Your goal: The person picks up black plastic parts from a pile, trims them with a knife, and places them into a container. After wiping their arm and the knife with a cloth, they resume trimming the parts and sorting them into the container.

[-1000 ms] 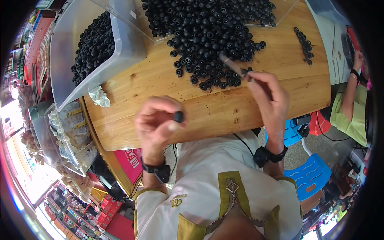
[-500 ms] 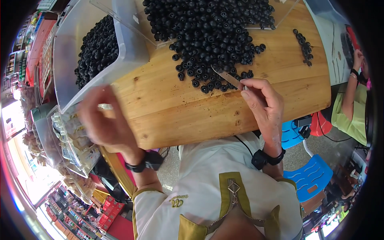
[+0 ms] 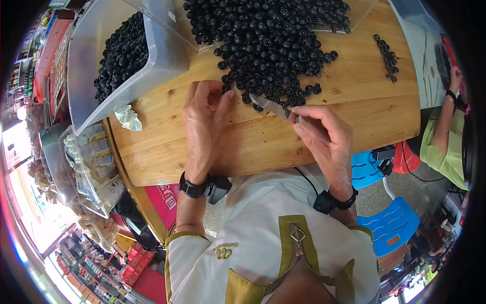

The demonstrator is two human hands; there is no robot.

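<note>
A large heap of small black round parts (image 3: 273,45), many with a hole in them, spreads over the wooden table (image 3: 243,147). At its near left edge, my left hand (image 3: 200,119) has its fingers curled, with one black part (image 3: 226,88) between the thumb and forefinger tips. My right hand (image 3: 331,139) pinches the handle of a small knife (image 3: 272,106), the handle mostly hidden by the fingers. The knife's blade points left and away, its tip at the near edge of the heap.
A translucent plastic bin (image 3: 167,66) at the left holds more black parts. Crumpled white paper (image 3: 128,118) lies near it. A short row of black parts (image 3: 389,58) sits at the right. Blue stools (image 3: 390,225) stand beyond the table, and another person's arm (image 3: 445,114) shows at far right.
My left hand has swung right from beside the bin to the heap's near edge, uncovering the crumpled paper. The knife has shifted slightly left and nearer with my right hand.
</note>
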